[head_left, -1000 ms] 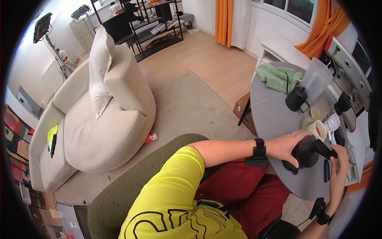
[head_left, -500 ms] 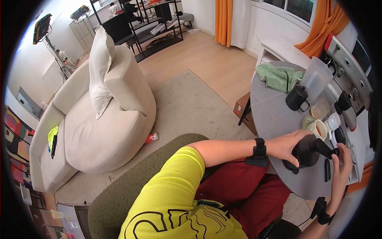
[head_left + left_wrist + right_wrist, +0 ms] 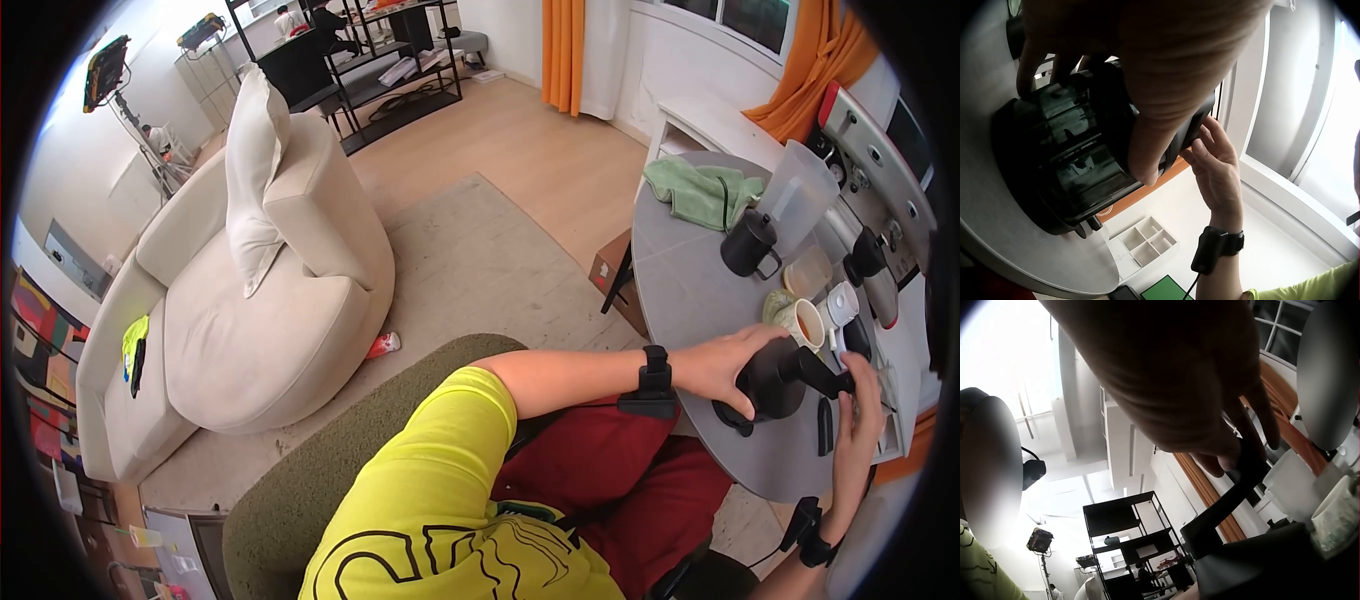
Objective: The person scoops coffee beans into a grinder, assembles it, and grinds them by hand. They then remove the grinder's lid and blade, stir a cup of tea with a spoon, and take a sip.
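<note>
A black hand-crank coffee grinder (image 3: 775,385) stands on the grey round table (image 3: 700,290) near its front edge. In the left wrist view its body (image 3: 1079,144) shows dark see-through panels above a wide black base. My left hand (image 3: 722,368) grips the upper body, thumb on the near side and fingers around the far side. A black crank arm (image 3: 820,372) reaches out from the top toward the right. Its end lies at the fingers of my right hand (image 3: 862,405), which pinch the knob; in the right wrist view the fingers come down over the crank (image 3: 1225,509).
A slim black object (image 3: 825,427) lies right of the grinder. Beyond are a cup of brownish liquid (image 3: 803,325), a white cup (image 3: 842,300), a black pitcher (image 3: 750,245), a clear container (image 3: 800,195) and a green towel (image 3: 705,192). A silver machine (image 3: 880,170) borders the table.
My right hand has shifted a little to the right, its fingers moving from over the crank's end to around its outer side. The left hand keeps its hold on the grinder.
</note>
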The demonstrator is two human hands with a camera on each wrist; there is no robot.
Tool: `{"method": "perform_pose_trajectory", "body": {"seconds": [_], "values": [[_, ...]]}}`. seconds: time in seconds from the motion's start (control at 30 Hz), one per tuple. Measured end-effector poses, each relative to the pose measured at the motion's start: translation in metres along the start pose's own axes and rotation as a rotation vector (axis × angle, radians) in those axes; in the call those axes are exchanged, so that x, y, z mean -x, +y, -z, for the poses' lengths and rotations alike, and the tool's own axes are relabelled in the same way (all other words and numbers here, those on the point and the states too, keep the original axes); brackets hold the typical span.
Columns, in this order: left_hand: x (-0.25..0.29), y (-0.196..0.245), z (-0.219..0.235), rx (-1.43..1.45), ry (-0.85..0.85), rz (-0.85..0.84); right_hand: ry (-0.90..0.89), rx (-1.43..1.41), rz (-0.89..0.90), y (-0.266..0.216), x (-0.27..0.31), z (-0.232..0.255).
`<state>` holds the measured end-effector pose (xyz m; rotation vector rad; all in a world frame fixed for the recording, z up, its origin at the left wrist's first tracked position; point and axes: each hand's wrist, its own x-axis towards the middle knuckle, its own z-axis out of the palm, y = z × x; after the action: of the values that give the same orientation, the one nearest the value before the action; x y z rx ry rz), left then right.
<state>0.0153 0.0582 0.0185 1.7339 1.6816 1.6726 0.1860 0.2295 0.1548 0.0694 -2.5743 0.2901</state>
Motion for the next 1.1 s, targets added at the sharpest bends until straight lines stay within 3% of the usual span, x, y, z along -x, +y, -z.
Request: {"method": "perform_pose_trajectory", "body": {"seconds": [0.1, 0.17, 0.2, 0.27, 0.37, 0.5, 0.57, 0.7, 0.77, 0.9, 1.1], "values": [[0.000, -0.002, 0.000, -0.009, -0.001, -0.013, -0.120, -0.043, -0.075, 0.005, 0.002, 0.005], [0.000, -0.001, 0.000, -0.010, -0.006, -0.006, -0.161, -0.037, -0.326, 0.005, 0.000, 0.005], [-0.001, -0.001, 0.001, -0.012, -0.008, 0.000, -0.160, -0.038, -0.321, 0.002, -0.001, 0.003], [-0.001, -0.001, 0.000, -0.015, -0.003, -0.004, 0.036, -0.105, -0.142, -0.004, 0.000, -0.003], [0.000, -0.003, -0.001, -0.010, 0.003, -0.008, -0.049, -0.043, -0.083, 0.006, 0.005, 0.003], [0.000, -0.004, -0.001, -0.019, 0.003, -0.015, -0.124, -0.003, -0.170, 0.010, 0.004, 0.006], [0.000, -0.004, -0.001, -0.016, 0.002, -0.014, -0.034, -0.092, -0.229, 0.011, 0.002, 0.003], [0.000, -0.007, -0.003, -0.020, 0.013, -0.018, 0.080, -0.088, -0.088, -0.002, 0.002, -0.002], [0.000, -0.007, -0.003, -0.014, 0.009, -0.020, -0.081, -0.097, -0.140, 0.007, 0.007, 0.003], [0.000, -0.006, -0.002, -0.013, 0.005, -0.020, -0.133, -0.070, -0.119, 0.005, 0.003, 0.006], [0.000, -0.007, -0.003, -0.011, 0.008, -0.014, 0.078, -0.149, -0.112, 0.006, 0.002, -0.001]]}}
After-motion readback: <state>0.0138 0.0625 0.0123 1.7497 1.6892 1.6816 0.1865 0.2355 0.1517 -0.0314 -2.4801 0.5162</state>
